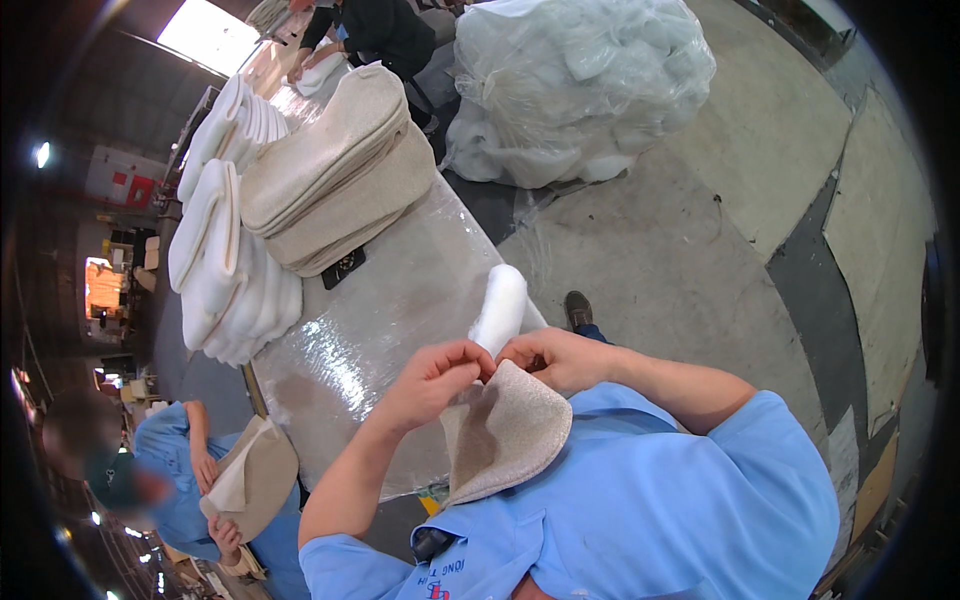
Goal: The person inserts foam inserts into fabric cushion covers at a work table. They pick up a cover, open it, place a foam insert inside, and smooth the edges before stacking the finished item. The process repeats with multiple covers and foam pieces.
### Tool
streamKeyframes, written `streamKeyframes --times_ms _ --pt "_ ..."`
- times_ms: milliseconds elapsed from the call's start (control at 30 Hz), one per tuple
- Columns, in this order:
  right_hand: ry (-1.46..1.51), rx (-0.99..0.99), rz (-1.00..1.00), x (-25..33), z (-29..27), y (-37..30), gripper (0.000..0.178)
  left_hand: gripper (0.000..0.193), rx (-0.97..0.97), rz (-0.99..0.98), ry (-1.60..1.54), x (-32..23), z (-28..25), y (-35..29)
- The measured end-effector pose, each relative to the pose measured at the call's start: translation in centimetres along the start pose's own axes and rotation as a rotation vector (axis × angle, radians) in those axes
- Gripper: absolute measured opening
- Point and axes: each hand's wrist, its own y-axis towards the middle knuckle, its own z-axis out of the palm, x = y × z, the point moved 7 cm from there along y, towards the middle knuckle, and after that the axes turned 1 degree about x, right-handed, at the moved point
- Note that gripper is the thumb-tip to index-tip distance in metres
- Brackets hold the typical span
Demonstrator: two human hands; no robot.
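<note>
Close to my chest hangs a beige woven fabric cover (508, 435) with a rounded end, its upper edge pinched between both hands. My left hand (437, 385) is closed with thumb and fingers together on that edge. Opposite it, my right hand (560, 360) is closed on the same edge, its fingertips partly hidden. A rolled piece of white padding (500, 305) sticks out just beyond my fingers, over the table edge. Whether its near end goes inside the cover or lies behind it, I cannot tell.
The table (400, 290) has shiny clear film on it. Stacked beige covers (340, 170) and folded white padding (230, 270) stand at its far left. A big clear bag of white stuffing (580, 90) sits beyond. One co-worker (215, 480) handles a beige piece at left; another (380, 40) works far off.
</note>
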Motion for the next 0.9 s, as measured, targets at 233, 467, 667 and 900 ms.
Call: streamKeyframes --times_ms 233,467,667,900 --pt "-0.682 -0.400 -0.311 3.6 -0.1 -2.9 0.029 0.045 0.061 -0.677 0.016 0.7 2.6 0.1" --pt "-0.466 -0.381 -0.117 2.8 -0.3 -4.6 0.050 0.023 0.185 -0.349 -0.109 5.0 2.0 1.7" --pt "0.042 0.020 0.004 -0.4 -2.2 -2.7 0.075 0.017 0.180 0.037 0.579 -2.4 3.8 1.7" --pt "0.215 0.509 0.184 -2.8 0.6 0.2 0.055 0.014 0.191 0.211 0.856 -5.7 5.0 1.1"
